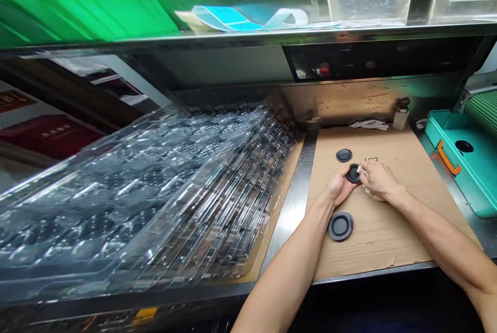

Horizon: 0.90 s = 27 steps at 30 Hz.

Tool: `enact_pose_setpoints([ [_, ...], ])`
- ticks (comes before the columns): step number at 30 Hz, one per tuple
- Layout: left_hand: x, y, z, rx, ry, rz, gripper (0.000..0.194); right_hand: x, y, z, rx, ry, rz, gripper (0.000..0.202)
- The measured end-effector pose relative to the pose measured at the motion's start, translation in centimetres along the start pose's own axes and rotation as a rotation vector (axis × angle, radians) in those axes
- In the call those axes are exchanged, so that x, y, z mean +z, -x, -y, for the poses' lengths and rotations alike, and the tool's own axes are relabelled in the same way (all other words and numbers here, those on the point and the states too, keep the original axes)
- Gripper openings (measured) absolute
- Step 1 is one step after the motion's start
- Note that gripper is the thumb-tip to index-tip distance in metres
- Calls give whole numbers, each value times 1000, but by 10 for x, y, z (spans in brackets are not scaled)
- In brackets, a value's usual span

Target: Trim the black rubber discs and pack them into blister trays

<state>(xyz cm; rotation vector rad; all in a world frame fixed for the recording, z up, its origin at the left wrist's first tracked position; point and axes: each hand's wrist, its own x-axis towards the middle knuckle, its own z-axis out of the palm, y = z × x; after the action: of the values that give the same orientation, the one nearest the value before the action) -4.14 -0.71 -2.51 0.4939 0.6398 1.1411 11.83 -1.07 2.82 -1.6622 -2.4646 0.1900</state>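
Note:
My left hand [339, 186] grips a round black disc-shaped part [353, 173] by its edge, above the cardboard sheet [411, 234]. A white cloth [362, 169] is pinched in the fingers of my right hand [378, 180] and touches the face of that part; some of the cloth hangs below the palm. Two similar dark round parts lie flat on the cardboard: a smaller one [344, 155] just beyond my hands, and a larger one [340, 226] beside my left forearm, with a small tab on its right rim.
Stacked clear plastic trays [186, 183] fill the left side. At the right stands a turquoise bin [462, 167] with an orange handle and a black disc inside. A small bottle [400, 115] and white cloth [370, 124] sit at the back. Overhead, a metal shelf carries a green bin [77, 9].

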Motion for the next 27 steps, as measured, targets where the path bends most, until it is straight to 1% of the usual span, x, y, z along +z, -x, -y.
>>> enact_pose_setpoints([
  [3, -1, 1, -7, -20, 54, -22, 37, -10, 0, -28, 199, 63, -51, 31],
  [5, -1, 2, -11, -31, 89, -30, 40, -18, 4, -45, 271, 112, -65, 33],
  [6, -1, 2, -13, -34, 105, -31, 41, -21, 7, -50, 274, 134, -86, 34],
  [8, 0, 3, -17, -46, 138, -25, 43, -26, 14, -54, 207, 136, -98, 37],
  [9, 0, 3, -18, -51, 154, -23, 43, -27, 18, -52, 147, 115, -66, 40],
  [11, 0, 2, -21, -50, 182, -26, 40, -25, 25, -46, 27, 63, 67, 47],
  [12, 0, 2, -22, -45, 192, -32, 39, -22, 27, -43, -27, 46, 129, 48],
  [13, -1, 1, -23, -40, 196, -38, 38, -19, 28, -39, -74, 37, 158, 45],
  [14, -1, 1, -23, -35, 197, -43, 36, -15, 29, -35, -112, 28, 149, 40],
  [15, -1, 0, -23, -27, 197, -47, 35, -11, 28, -32, -141, 12, 103, 35],
  [16, -1, 0, -22, -15, 198, -52, 33, -7, 27, -29, -163, -12, 29, 31],
  [18, 0, -1, -19, 11, 201, -56, 30, 2, 24, -21, -200, -66, -144, 30],
  [19, 1, -1, -18, 20, 200, -50, 29, 6, 22, -16, -230, -86, -204, 30],
  [20, 2, -1, -16, 22, 197, -38, 29, 9, 21, -11, -268, -95, -232, 30],
  [22, 3, -1, -13, 10, 179, -14, 29, 14, 18, -2, -316, -70, -224, 31],
  [23, 3, -1, -12, 4, 167, -11, 29, 16, 17, 2, -305, -41, -212, 31],
  [26, 2, -1, -10, 12, 132, -41, 27, 18, 15, 9, -198, 33, -215, 33],
  [27, 2, -1, -10, 12, 125, -45, 25, 18, 14, 10, -206, 35, -204, 34],
])
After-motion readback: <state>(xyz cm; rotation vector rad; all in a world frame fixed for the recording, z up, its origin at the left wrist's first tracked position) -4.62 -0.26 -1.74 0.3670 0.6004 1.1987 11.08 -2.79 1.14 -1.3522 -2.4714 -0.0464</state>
